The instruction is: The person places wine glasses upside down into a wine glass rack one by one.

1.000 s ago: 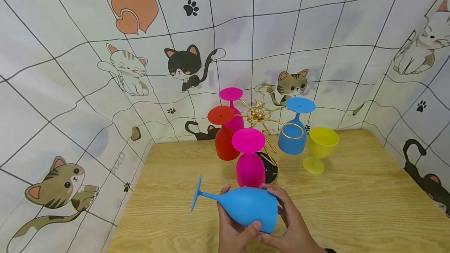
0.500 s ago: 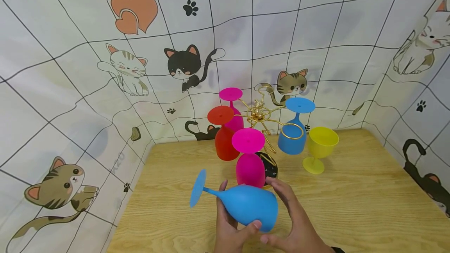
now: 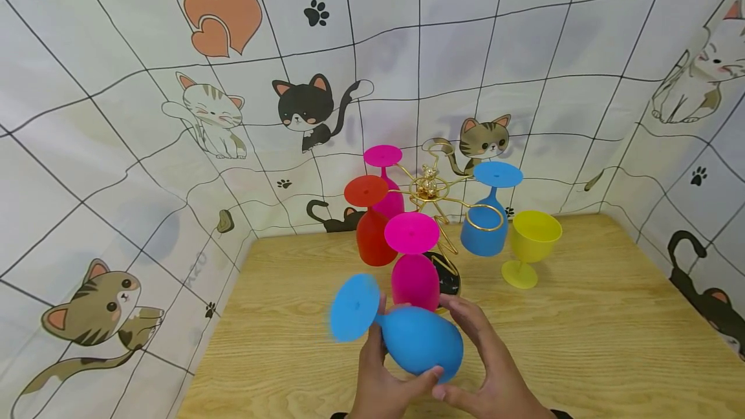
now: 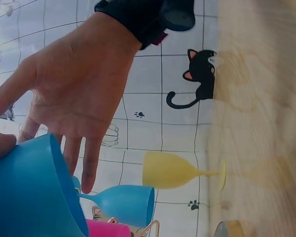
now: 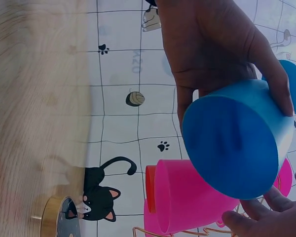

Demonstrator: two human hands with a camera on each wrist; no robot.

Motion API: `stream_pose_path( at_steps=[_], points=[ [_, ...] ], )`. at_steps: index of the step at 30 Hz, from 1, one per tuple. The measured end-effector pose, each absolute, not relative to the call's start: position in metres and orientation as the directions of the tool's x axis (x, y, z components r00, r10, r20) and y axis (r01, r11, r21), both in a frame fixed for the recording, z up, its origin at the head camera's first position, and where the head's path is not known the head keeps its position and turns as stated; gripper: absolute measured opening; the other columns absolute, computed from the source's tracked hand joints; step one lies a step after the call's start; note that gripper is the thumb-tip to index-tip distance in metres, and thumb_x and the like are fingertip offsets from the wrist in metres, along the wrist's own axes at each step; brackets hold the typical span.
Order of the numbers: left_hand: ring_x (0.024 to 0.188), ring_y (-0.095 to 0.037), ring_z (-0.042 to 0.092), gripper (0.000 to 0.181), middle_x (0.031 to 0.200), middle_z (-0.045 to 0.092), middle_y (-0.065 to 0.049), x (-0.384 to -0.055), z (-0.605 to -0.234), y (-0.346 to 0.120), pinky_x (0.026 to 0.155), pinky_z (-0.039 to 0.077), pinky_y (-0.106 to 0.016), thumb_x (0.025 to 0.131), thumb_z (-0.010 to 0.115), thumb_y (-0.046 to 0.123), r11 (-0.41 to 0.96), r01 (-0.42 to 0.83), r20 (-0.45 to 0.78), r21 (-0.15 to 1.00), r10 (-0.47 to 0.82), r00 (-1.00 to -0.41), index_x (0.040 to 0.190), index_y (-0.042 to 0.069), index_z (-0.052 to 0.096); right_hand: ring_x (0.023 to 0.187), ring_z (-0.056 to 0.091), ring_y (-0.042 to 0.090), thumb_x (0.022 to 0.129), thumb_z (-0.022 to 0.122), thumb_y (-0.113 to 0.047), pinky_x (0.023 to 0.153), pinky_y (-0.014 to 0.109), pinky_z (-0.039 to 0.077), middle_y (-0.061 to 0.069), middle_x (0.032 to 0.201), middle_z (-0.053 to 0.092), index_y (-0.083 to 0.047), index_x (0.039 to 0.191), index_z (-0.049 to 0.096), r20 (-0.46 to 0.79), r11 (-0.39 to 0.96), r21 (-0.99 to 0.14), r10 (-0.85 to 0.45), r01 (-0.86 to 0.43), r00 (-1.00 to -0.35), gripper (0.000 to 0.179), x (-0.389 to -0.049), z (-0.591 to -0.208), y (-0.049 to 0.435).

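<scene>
My left hand [image 3: 378, 370] holds a blue plastic goblet [image 3: 423, 344], thumb on the near side of the bowl. The goblet lies tilted, its round foot turned up at the left and its mouth hidden in the head view. In the right wrist view the blue goblet [image 5: 232, 148] shows its open mouth, with the left hand [image 5: 212, 54] curled over the bowl. My right hand [image 3: 495, 367] is beside the rim, thumb and fingers spread. The left wrist view shows that right hand [image 4: 81, 84] with its palm bare and fingers extended. An upside-down pink goblet [image 3: 414, 280] hangs just beyond.
A gold wire rack [image 3: 429, 189] on a black base [image 3: 448, 273] also carries an upside-down red goblet [image 3: 375, 238], a rear pink goblet [image 3: 392, 199] and another blue goblet [image 3: 484, 231]. A yellow goblet [image 3: 532, 238] stands upright on the wooden table [image 3: 599, 315]. Cat-printed cloth encloses the back and sides.
The held goblet has turned, its foot swinging right and up to face the camera. My right hand, touching the bowl at first, has come off it to the right.
</scene>
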State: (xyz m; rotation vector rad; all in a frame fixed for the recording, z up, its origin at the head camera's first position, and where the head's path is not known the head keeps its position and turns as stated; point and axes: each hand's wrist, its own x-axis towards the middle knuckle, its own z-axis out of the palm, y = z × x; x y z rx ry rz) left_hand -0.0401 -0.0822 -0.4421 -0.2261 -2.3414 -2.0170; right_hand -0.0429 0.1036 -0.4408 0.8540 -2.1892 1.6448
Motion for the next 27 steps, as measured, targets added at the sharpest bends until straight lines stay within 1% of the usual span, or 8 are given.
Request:
stream_pose_path(
  at_steps=[2, 4, 9, 12, 16, 20, 24, 27],
  points=[
    [0.124, -0.024, 0.055, 0.098, 0.140, 0.051, 0.003, -0.041, -0.441, -0.083, 0.094, 0.054, -0.032, 0.074, 0.086, 0.032, 0.207, 0.196, 0.177, 0.959, 0.107, -0.978, 0.152, 0.026, 0.026, 0.143, 0.036, 0.009, 0.069, 0.085, -0.002, 0.113, 0.014, 0.030, 0.021, 0.151, 0.036, -0.002, 0.153, 0.024, 0.549, 0.167, -0.774, -0.305, -0.611, -0.778, 0.103, -0.043, -0.440, 0.104],
    [0.124, -0.022, 0.056, 0.092, 0.139, 0.051, 0.005, -0.041, -0.441, -0.083, 0.094, 0.054, -0.030, 0.075, 0.085, 0.033, 0.241, 0.252, 0.223, 0.937, 0.141, -0.965, 0.149, 0.024, 0.031, 0.143, 0.037, 0.008, 0.069, 0.085, -0.002, 0.113, 0.015, 0.031, 0.020, 0.152, 0.036, -0.003, 0.152, 0.025, 0.543, 0.169, -0.776, -0.312, -0.608, -0.780, 0.103, -0.043, -0.440, 0.104],
    [0.128, -0.024, 0.055, 0.086, 0.141, 0.052, 0.004, -0.042, -0.443, -0.083, 0.098, 0.054, -0.043, 0.077, 0.082, 0.038, 0.327, 0.357, 0.305, 0.875, 0.201, -0.931, 0.147, 0.027, 0.033, 0.140, 0.042, 0.008, 0.070, 0.085, -0.005, 0.111, 0.021, 0.038, 0.012, 0.151, 0.039, -0.010, 0.153, 0.027, 0.496, 0.222, -0.789, -0.319, -0.572, -0.808, 0.101, -0.043, -0.441, 0.105],
    [0.127, -0.023, 0.056, 0.086, 0.141, 0.054, 0.006, -0.042, -0.442, -0.083, 0.098, 0.053, -0.049, 0.077, 0.081, 0.042, 0.367, 0.381, 0.315, 0.848, 0.228, -0.921, 0.146, 0.029, 0.033, 0.140, 0.042, 0.008, 0.071, 0.085, -0.006, 0.110, 0.022, 0.040, 0.007, 0.151, 0.041, -0.013, 0.153, 0.027, 0.467, 0.247, -0.797, -0.327, -0.551, -0.822, 0.101, -0.042, -0.442, 0.106],
    [0.125, -0.021, 0.058, 0.083, 0.140, 0.055, 0.006, -0.044, -0.440, -0.083, 0.098, 0.054, -0.045, 0.078, 0.081, 0.042, 0.342, 0.424, 0.337, 0.838, 0.286, -0.897, 0.145, 0.029, 0.035, 0.136, 0.044, 0.004, 0.073, 0.086, -0.012, 0.106, 0.027, 0.045, -0.001, 0.149, 0.043, -0.021, 0.152, 0.029, 0.400, 0.313, -0.808, -0.329, -0.499, -0.855, 0.098, -0.042, -0.439, 0.107],
    [0.123, -0.017, 0.059, 0.086, 0.139, 0.054, 0.008, -0.046, -0.439, -0.083, 0.098, 0.054, -0.042, 0.076, 0.083, 0.040, 0.344, 0.469, 0.360, 0.813, 0.336, -0.870, 0.145, 0.030, 0.033, 0.129, 0.050, 0.014, 0.075, 0.086, -0.025, 0.100, 0.030, 0.049, -0.008, 0.145, 0.045, -0.031, 0.150, 0.029, 0.254, 0.373, -0.856, -0.301, -0.358, -0.919, 0.095, -0.040, -0.434, 0.106],
    [0.120, -0.014, 0.059, 0.088, 0.138, 0.053, 0.007, -0.048, -0.439, -0.084, 0.094, 0.056, -0.041, 0.075, 0.084, 0.040, 0.438, 0.559, 0.416, 0.704, 0.385, -0.824, 0.147, 0.029, 0.033, 0.127, 0.052, 0.020, 0.075, 0.085, -0.033, 0.097, 0.029, 0.050, -0.012, 0.144, 0.047, -0.041, 0.148, 0.029, 0.125, 0.400, -0.888, -0.263, -0.226, -0.957, 0.092, -0.040, -0.432, 0.105],
    [0.118, -0.015, 0.060, 0.088, 0.137, 0.053, 0.003, -0.049, -0.440, -0.084, 0.088, 0.059, -0.040, 0.074, 0.084, 0.041, 0.519, 0.644, 0.488, 0.561, 0.422, -0.765, 0.147, 0.026, 0.037, 0.125, 0.054, 0.014, 0.076, 0.085, -0.035, 0.097, 0.031, 0.051, -0.013, 0.141, 0.050, -0.040, 0.146, 0.033, 0.146, 0.414, -0.875, -0.263, -0.249, -0.954, 0.087, -0.041, -0.435, 0.106]
  ],
)
